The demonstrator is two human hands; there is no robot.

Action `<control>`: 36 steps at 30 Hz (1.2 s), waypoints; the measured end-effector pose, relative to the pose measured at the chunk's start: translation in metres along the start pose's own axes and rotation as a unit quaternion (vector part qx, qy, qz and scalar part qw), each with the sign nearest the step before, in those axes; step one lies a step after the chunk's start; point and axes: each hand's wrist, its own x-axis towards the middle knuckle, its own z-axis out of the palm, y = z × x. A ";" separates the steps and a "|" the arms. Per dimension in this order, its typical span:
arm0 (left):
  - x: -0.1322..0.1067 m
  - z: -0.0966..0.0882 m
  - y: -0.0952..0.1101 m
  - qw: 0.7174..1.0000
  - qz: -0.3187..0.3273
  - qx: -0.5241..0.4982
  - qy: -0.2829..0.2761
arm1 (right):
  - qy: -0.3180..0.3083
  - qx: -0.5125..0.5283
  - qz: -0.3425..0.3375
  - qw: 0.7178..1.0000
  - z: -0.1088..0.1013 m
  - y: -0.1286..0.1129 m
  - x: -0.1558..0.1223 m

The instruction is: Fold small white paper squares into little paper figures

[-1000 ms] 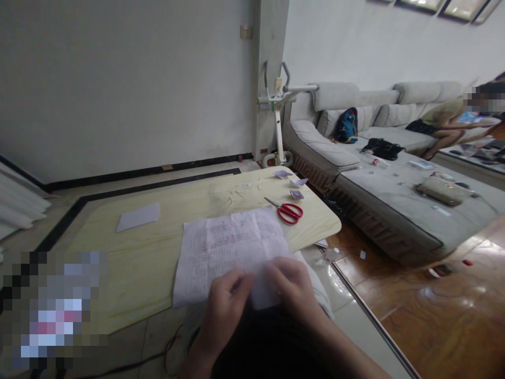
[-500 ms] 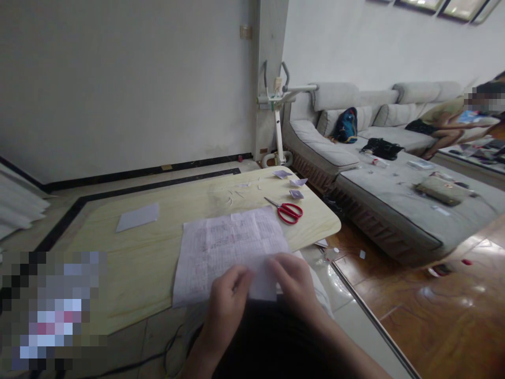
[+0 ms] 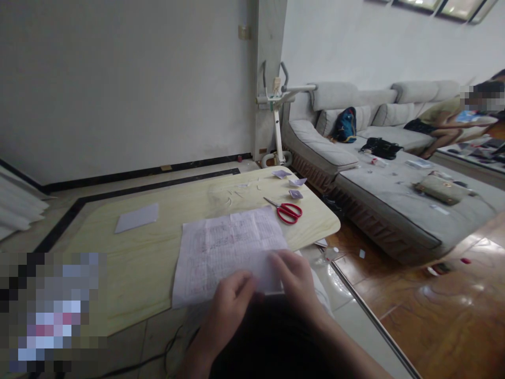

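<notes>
Between my two hands is a small sheet of white paper, blurred, at the near edge of the table. My left hand pinches its lower left side. My right hand is closed on its right side, with the thumb along the top. Beneath and beyond lies a large creased printed sheet, flat on the pale wooden table. Red-handled scissors rest past its far right corner. Several small folded paper pieces sit behind the scissors.
A stack of blank paper lies on the table's left side. Thin paper scraps are scattered at the back. To the right stands a grey sofa with bags on it and a person seated far off. A clear bottle is beside the table.
My left hand has shifted slightly down and right along the small paper. The paper has turned and risen a little toward my right hand. Things on the table have stayed put.
</notes>
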 end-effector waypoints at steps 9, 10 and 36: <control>0.002 0.003 -0.008 0.998 0.028 0.045 0.040 | 0.000 -0.009 -0.018 1.000 -0.002 0.004 0.003; 0.002 0.003 -0.009 0.998 0.027 0.043 0.039 | 0.001 -0.008 -0.020 1.000 -0.002 0.004 0.003; 0.003 0.001 -0.011 0.973 0.138 0.084 0.167 | -0.050 -0.029 -0.140 0.988 0.007 0.009 -0.004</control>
